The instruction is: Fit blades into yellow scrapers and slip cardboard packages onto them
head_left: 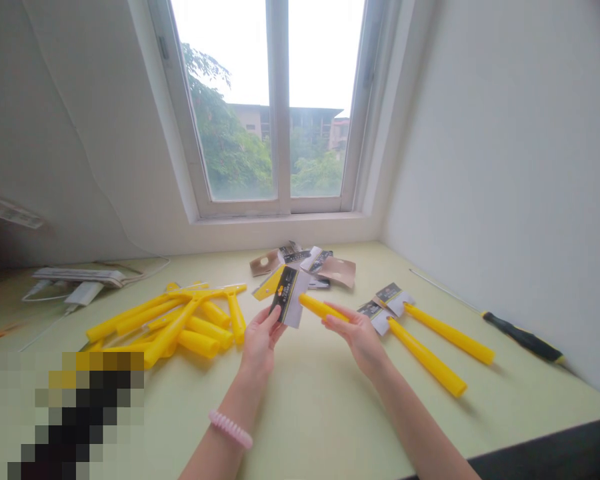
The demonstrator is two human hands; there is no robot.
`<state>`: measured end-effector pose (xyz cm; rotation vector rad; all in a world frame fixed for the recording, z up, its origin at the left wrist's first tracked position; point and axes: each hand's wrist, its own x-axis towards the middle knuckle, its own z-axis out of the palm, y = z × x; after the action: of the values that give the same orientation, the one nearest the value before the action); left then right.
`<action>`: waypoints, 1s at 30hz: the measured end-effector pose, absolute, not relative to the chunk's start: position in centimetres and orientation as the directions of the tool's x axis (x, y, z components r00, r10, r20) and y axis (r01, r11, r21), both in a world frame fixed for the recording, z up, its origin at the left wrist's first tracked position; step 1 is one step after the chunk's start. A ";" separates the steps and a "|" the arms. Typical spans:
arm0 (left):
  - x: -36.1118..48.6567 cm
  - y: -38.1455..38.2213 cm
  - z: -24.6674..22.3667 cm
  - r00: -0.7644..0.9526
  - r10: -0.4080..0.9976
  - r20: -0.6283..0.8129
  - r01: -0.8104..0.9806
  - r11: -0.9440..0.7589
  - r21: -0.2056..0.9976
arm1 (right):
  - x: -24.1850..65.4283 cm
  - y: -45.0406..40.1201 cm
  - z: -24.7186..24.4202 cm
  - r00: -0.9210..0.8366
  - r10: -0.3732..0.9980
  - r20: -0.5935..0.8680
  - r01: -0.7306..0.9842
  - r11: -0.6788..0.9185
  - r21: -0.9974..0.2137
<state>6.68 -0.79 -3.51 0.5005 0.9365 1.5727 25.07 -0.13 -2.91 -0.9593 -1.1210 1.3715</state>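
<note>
My left hand (pixel 264 337) pinches a black-and-white cardboard card (pixel 293 300) between thumb and fingers. In my right hand (pixel 353 330) is a yellow handle (pixel 321 307), its near-left end touching or close against the card. A flat yellow blade-like piece (pixel 269 285) shows behind the card's left side; whether it joins the handle is hidden. To the right of my right hand lie two more yellow handles (pixel 427 357) with similar cards (pixel 390 300) at their far ends. A pile of yellow T-shaped squeegee-like tools (pixel 180 320) lies left of my left hand.
Loose cards (pixel 337 270) are heaped at the back of the pale green table (pixel 310 413). A screwdriver-like tool with a black handle (pixel 523 337) lies near the right wall. A white power strip (pixel 80 275) with plugs and cords sits at the back left. A window (pixel 280 207) is ahead.
</note>
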 end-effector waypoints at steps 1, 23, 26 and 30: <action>6.5 -0.7 -3.6 -0.281 0.941 -0.188 -0.634 -0.035 0.773 | 25.1 -0.2 -2.8 -0.101 0.995 0.026 -0.233 0.002 -0.973; 9.2 -2.3 -1.8 -0.226 0.974 -0.006 -0.354 -0.077 0.932 | 27.8 -1.7 -0.6 -0.243 0.970 -0.017 0.207 0.035 -0.978; 11.3 -3.3 -1.0 -0.115 0.991 0.065 -0.293 -0.096 0.951 | 26.7 -1.7 0.5 -0.275 0.961 0.029 0.088 0.055 -0.995; 10.6 -3.6 0.1 -0.030 0.991 0.133 -0.230 -0.136 0.964 | 29.2 -0.4 3.2 -0.218 0.975 0.038 0.076 0.056 -0.996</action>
<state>10.65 -3.58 0.13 1.1231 0.9770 1.4199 29.18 -0.37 3.20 -1.1224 -1.4520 1.2917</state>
